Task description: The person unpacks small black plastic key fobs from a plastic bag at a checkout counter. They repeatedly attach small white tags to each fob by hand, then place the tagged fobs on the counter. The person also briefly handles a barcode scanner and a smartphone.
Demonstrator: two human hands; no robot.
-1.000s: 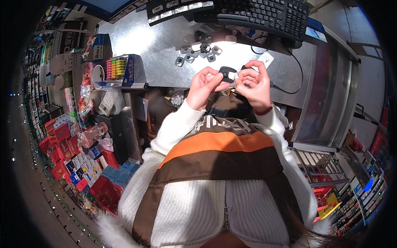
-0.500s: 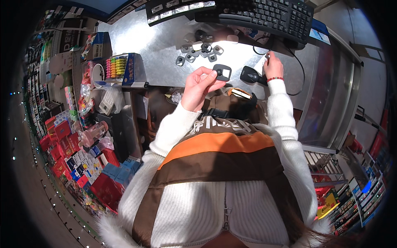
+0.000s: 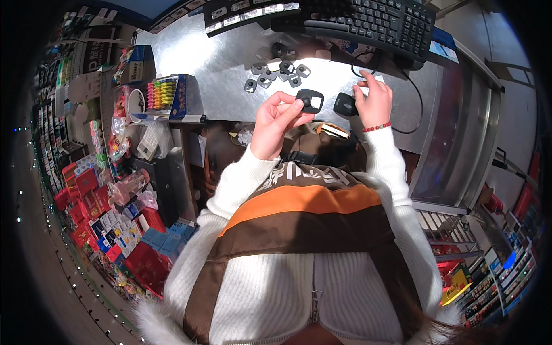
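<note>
My left hand (image 3: 275, 122) pinches a black tag (image 3: 311, 101) between thumb and fingers above the near edge of the metal counter. The tag is flat and rounded, with a dark round knob and a white label. Just to its right lies a black handheld scanner (image 3: 344, 104). Over the scanner's handle end is my right hand (image 3: 375, 102), fingers apart and slightly bent, nothing visible in them. It hides that end of the scanner, and whether it touches it I cannot tell. Beyond my left hand, several similar black tags (image 3: 286, 70) lie loosely grouped on the counter.
A black keyboard (image 3: 385, 26) stands at the far side, beside a dark rack of white labels (image 3: 253, 16). A black cable (image 3: 420, 95) curves across the counter's right part. At left sits a display box (image 3: 179, 98) with colourful items. Metal rails (image 3: 471, 132) edge the right side.
My right hand has moved a little left and nearer to me, from beside a white piece to over the scanner's handle. The left hand keeps the tag almost in place.
</note>
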